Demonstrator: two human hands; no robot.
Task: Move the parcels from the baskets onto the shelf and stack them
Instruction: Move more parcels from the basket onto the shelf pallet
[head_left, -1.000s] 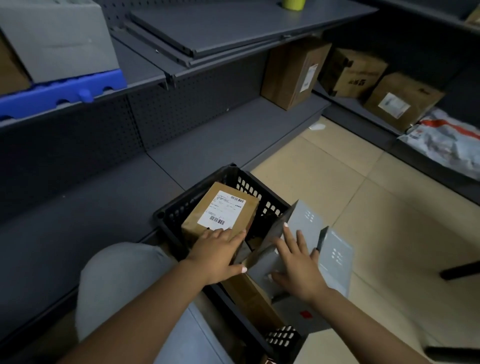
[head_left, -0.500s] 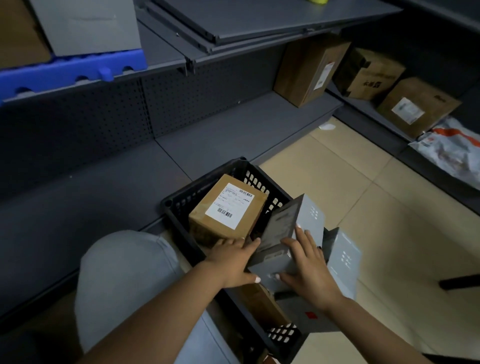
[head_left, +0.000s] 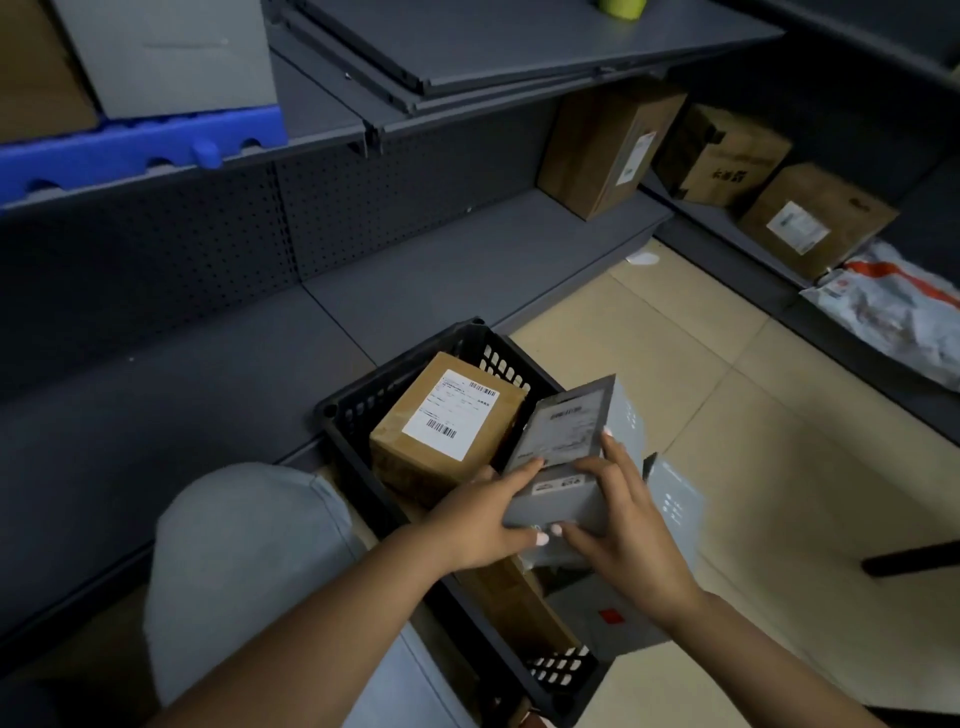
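Note:
A black plastic basket (head_left: 343, 410) stands on the floor against the low grey shelf (head_left: 426, 291). Inside it lies a brown cardboard parcel (head_left: 415, 462) with a white barcode label. Both hands hold a grey box parcel (head_left: 566, 447) tilted above the basket's right side: my left hand (head_left: 478, 525) grips its near left corner, my right hand (head_left: 623, 530) its right side. Another grey parcel (head_left: 675, 499) and a flat grey one with a red mark (head_left: 608, 618) lie behind and below, partly hidden. A further brown parcel (head_left: 514, 603) shows in the basket under my wrists.
Brown boxes (head_left: 608, 150) stand at the shelf's far right, with two more (head_left: 727, 156) on the adjoining shelf and a white mailer bag (head_left: 893, 306). A blue crate (head_left: 135, 150) with boxes sits on the upper shelf. My knee (head_left: 244, 561) is left of the basket.
My left hand left the brown parcel and closed on the grey box. Both hands have raised and tilted the grey box above the basket.

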